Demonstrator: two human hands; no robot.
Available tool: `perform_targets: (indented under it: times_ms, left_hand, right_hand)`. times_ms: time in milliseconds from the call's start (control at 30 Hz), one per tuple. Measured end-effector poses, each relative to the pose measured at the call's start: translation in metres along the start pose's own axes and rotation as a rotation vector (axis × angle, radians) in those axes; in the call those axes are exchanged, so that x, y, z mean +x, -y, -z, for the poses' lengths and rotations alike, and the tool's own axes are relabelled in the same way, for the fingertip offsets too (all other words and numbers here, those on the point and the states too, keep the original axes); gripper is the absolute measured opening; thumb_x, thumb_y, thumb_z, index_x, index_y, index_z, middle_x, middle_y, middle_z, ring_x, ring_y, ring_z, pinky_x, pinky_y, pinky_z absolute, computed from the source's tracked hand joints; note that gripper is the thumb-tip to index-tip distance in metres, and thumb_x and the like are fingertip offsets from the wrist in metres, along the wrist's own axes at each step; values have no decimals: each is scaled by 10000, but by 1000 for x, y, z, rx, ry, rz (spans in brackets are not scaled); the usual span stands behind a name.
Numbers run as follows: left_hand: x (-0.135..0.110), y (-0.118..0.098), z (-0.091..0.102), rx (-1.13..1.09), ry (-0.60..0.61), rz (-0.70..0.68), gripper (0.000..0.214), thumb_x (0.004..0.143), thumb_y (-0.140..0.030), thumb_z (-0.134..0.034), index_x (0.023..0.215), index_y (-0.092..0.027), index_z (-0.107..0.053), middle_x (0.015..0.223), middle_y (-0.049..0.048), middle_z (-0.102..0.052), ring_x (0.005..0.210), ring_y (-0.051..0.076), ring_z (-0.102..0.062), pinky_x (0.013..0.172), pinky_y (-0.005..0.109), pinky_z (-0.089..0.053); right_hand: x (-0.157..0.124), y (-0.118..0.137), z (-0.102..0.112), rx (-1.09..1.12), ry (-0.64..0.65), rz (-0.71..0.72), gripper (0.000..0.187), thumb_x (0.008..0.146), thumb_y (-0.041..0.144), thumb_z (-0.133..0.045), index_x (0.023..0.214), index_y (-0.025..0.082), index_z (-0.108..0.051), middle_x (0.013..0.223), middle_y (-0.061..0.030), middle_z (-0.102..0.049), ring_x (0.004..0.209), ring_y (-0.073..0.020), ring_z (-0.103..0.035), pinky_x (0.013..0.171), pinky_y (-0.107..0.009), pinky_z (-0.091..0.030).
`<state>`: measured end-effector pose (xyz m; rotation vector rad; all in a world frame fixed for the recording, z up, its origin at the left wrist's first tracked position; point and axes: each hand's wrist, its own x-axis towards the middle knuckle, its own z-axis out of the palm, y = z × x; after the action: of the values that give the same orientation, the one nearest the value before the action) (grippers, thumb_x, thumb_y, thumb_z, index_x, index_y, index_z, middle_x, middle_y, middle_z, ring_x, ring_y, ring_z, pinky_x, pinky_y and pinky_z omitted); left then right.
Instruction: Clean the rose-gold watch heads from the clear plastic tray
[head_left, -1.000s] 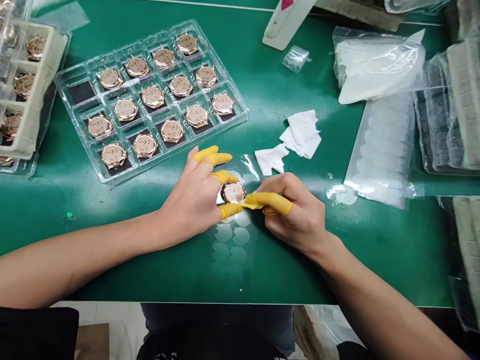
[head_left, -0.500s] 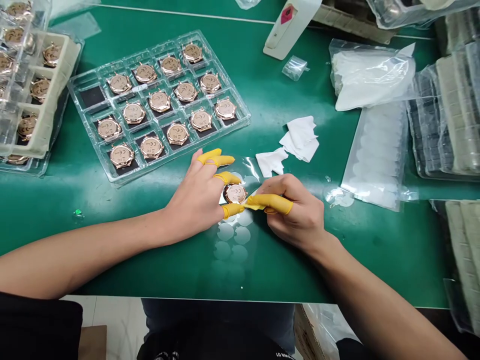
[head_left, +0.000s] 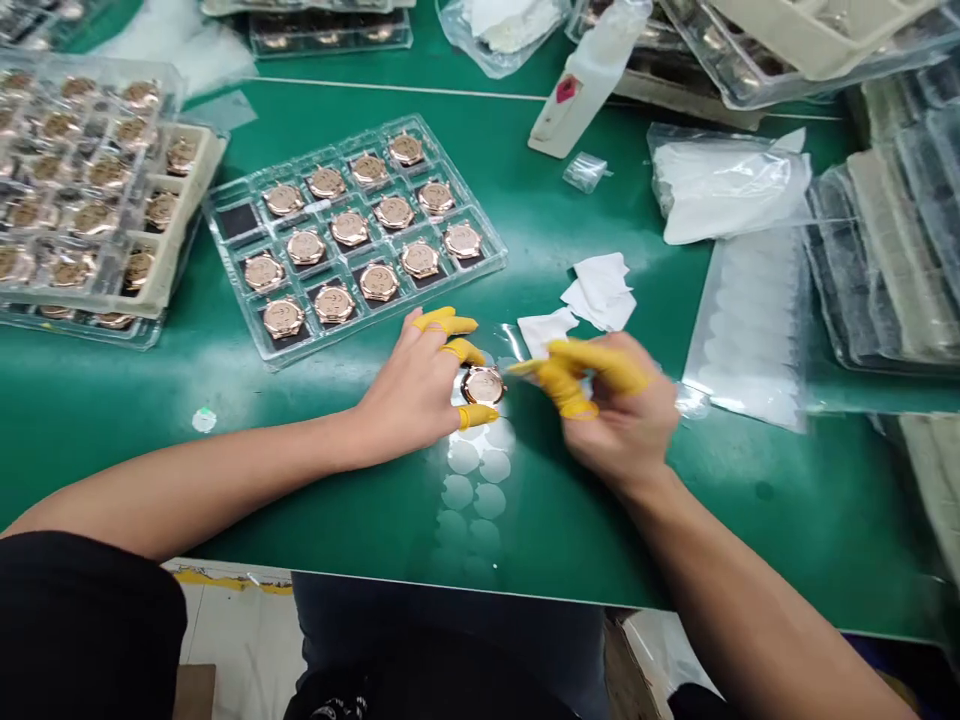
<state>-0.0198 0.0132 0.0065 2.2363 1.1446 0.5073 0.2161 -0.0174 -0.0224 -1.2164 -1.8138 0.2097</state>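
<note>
While your left hand [head_left: 409, 395] grasps the watch case [head_left: 484, 386], your right hand [head_left: 622, 415] hovers right of it, fingers [head_left: 607, 366] blurred, can't tell grip; tray [head_left: 337, 336] beyond it, leftward.

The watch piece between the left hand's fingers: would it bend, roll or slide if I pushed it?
The watch piece looks metallic and rigid, so it probably wouldn't bend. With its broad back facing up, it seems more apt to slide than roll. Its shiny rim could be slippery, though the yellow finger covers may add grip.
</note>
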Motion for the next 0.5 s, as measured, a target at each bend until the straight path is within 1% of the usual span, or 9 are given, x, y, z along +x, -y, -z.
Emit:
perform_targets:
  times_ms: [67,100,167,233,300,333,367,433,500]
  left_hand:
    - [-1,1,-2,-15,-19,-22,478,779,-393,-919,1163,-183,-727,1372,175,-694,1483,352,-553,1327,663,-297]
    - [-2,1,-3,-19,-37,-37,476,777,-384,-922,1164,-185,-728,1388,176,-692,1466,344,-569,1325,654,-307]
    - [-4,2,-6,4,-90,-77,411,820,-353,-891,1164,-197,-730,1423,150,-691,1448,327,-583,1334,629,-314]
    - [-6,3,-10,45,-141,-133,363,860,-316,-856,1178,-196,-728,1428,126,-700,1459,331,-574,1343,615,-314]
    - [-7,4,-13,77,-158,-186,333,907,-307,-808,1202,-178,-726,1419,127,-710,1464,337,-568,1304,572,-394]
    - [-7,4,-14,92,-152,-207,309,934,-311,-776,1203,-167,-728,1403,134,-717,1459,341,-572,1264,549,-445]
    - [-8,5,-14,105,-140,-220,285,960,-311,-741,1201,-158,-731,1385,141,-725,1444,343,-584,1215,527,-490]
    - [-7,4,-14,134,-102,-223,255,995,-299,-684,1192,-148,-739,1348,152,-734,1400,345,-614,1130,503,-542]
    - [-6,3,-12,156,-63,-202,259,1009,-289,-652,1203,-143,-743,1316,154,-737,1355,341,-637,1089,490,-555]
  right_hand:
    - [3,-7,1,-189,-50,-156,284,971,320,-660,1243,293,-740,909,-52,-664,826,-230,-610,768,-425,-538]
    - [5,-9,1,-292,-67,-169,305,966,344,-653,1248,271,-745,969,-85,-686,905,-265,-615,826,-467,-529]
    - [7,-7,2,-396,-78,-50,294,955,352,-657,1215,255,-756,1048,-125,-715,1010,-314,-617,898,-519,-482]
    - [6,2,3,-304,5,82,274,962,341,-669,1219,274,-733,1041,-108,-736,1001,-306,-635,902,-502,-450]
    - [3,13,2,-175,168,117,267,956,343,-704,1218,293,-704,978,-67,-746,937,-274,-652,858,-454,-432]
    - [1,17,1,-142,229,101,254,952,346,-718,1199,294,-699,967,-55,-748,928,-265,-660,842,-437,-425]
    - [-1,20,0,-130,252,82,234,948,352,-729,1172,290,-701,966,-51,-746,927,-260,-667,827,-425,-419]
    - [-4,19,-4,-124,256,52,220,944,373,-741,1141,282,-708,971,-48,-742,937,-258,-686,820,-418,-424]
    - [-4,12,-8,-68,269,-15,315,923,429,-768,1200,293,-705,1011,-45,-753,957,-266,-708,849,-439,-470]
